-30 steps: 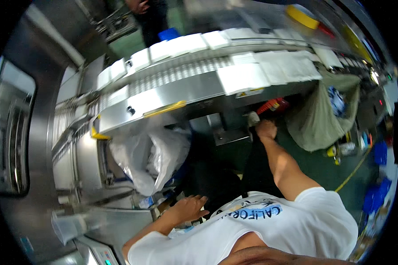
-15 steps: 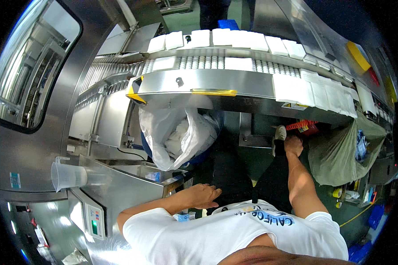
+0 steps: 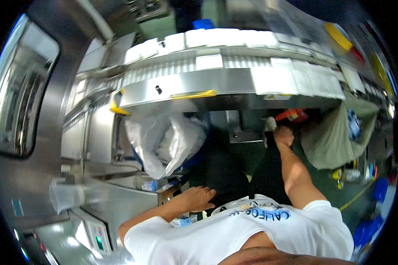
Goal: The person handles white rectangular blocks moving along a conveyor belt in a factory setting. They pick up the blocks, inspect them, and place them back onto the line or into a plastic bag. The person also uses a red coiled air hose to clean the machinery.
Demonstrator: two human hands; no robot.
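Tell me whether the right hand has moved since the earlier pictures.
No, not noticeably: the right hand stays just right of the metal bracket under the conveyor; the whole view has shifted instead.

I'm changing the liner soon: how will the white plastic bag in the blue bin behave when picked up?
The white plastic bag will probably be floppy, since it hangs in loose folds over the blue bin. Its smooth sheen suggests it may feel slippery. Its mouth gapes, so anything inside could spill if it tips.
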